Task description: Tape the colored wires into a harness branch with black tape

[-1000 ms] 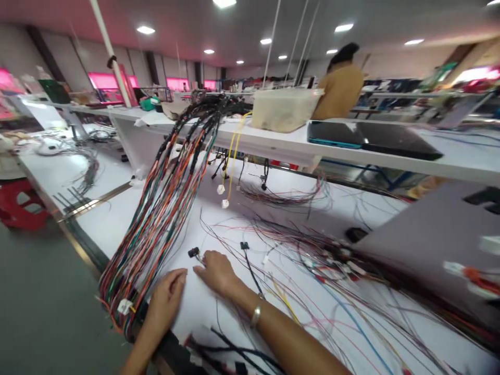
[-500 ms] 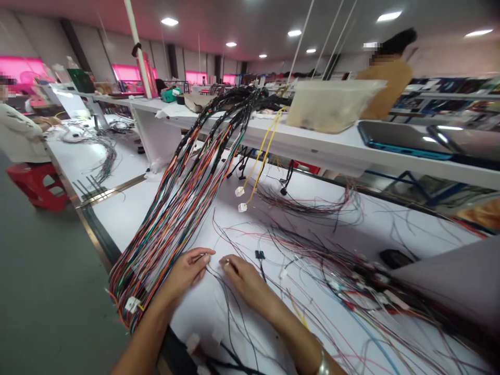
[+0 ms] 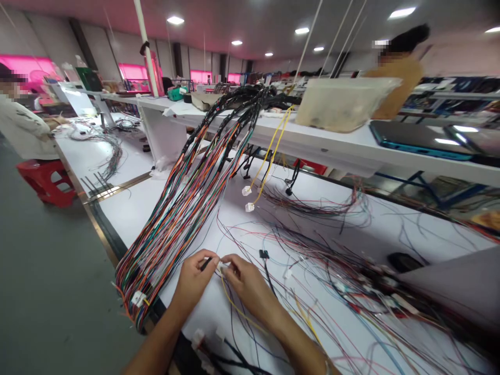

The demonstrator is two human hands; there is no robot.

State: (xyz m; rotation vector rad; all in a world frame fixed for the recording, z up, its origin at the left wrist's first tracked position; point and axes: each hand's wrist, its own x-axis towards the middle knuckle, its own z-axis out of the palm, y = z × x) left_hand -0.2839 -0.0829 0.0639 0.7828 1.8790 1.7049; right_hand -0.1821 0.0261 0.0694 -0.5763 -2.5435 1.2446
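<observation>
Both hands meet over the white bench top, fingertips nearly touching. Pinched in my left hand is a small black piece, partly covered by the fingers. My right hand is closed on a small white connector at its fingertips. From there a yellow wire curves down under the right forearm, with thin dark wires beside it. Left of the hands, a thick bundle of multicoloured wires slopes down from the shelf. A black connector lies on the bench to the right of my right hand.
Two white connectors hang on yellow wires ahead. Loose wires spread across the right side. The raised shelf carries a translucent bin and dark trays. A person is at the far left, another beyond the shelf.
My hands have come together from a small gap. A black piece now shows in the left fingers, a white connector and yellow wire at the right. The view has shifted slightly.
</observation>
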